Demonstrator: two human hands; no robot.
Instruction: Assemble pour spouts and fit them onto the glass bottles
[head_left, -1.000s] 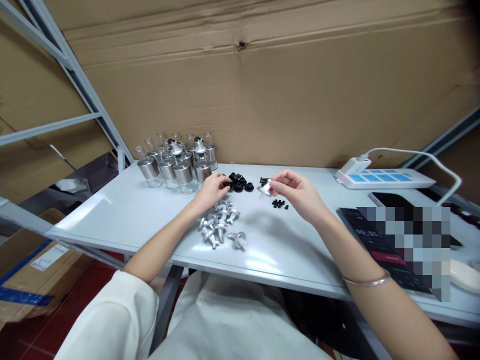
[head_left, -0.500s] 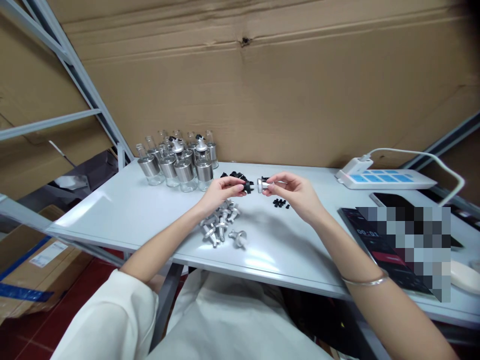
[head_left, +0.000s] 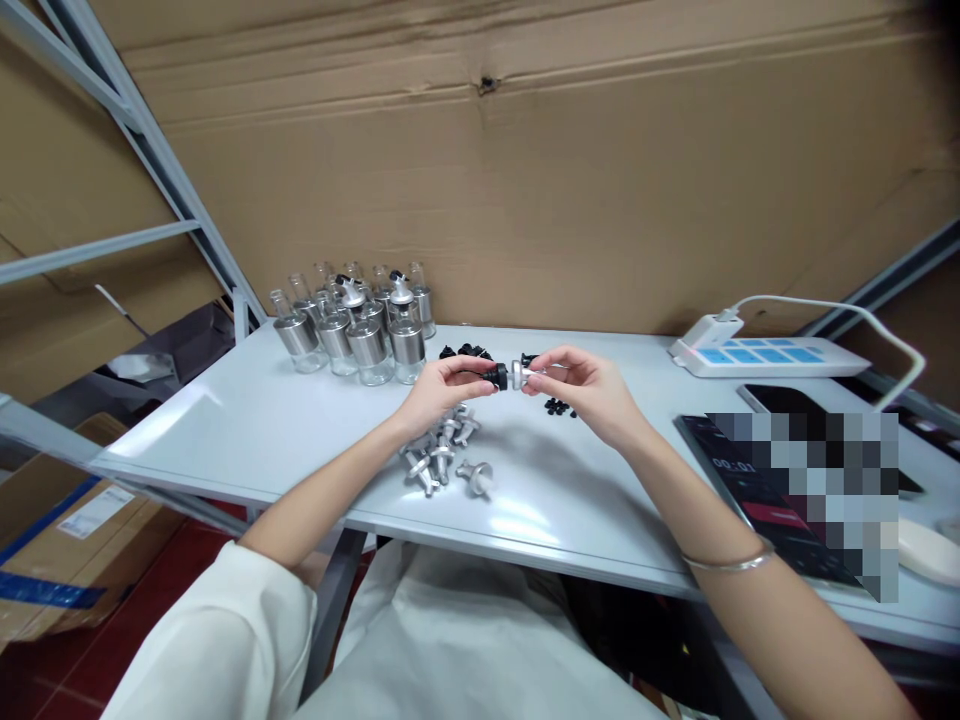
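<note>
"Two small parts drew my eye: a rounded black stopper and a shiny silver spout piece with a round flange. Both were held level, end to end, between the hands."

"What did they look like up close?"

"The stopper was dark with a dull sheen; the spout piece gleamed like metal, though I couldn't be sure of that."

"And the left hand?"

"Nearly closed, it pinched the stopper between thumb and fingertips. The right hand pinched the spout piece the same way. Whether the two parts touched, I couldn't tell."

"What lay about the left hand?"

"On its near side, a heap of silver spouts, flanged and tapering, with one lone spout just right of it. Beyond its fingers sat more black stoppers, partly hidden. Farther off to its left stood bottles of clear glass, narrow-necked, with satiny metallic bands; two bore silver pouring tops."

"And the right?"

"Tiny black pieces lay just on its near side. Well off to its right was a white power strip with pale-blue panels. A smooth metallic bangle circled that arm."

"Behind everything?"

"Creased brown cardboard, rising beyond both hands and the glossy white table."
</note>
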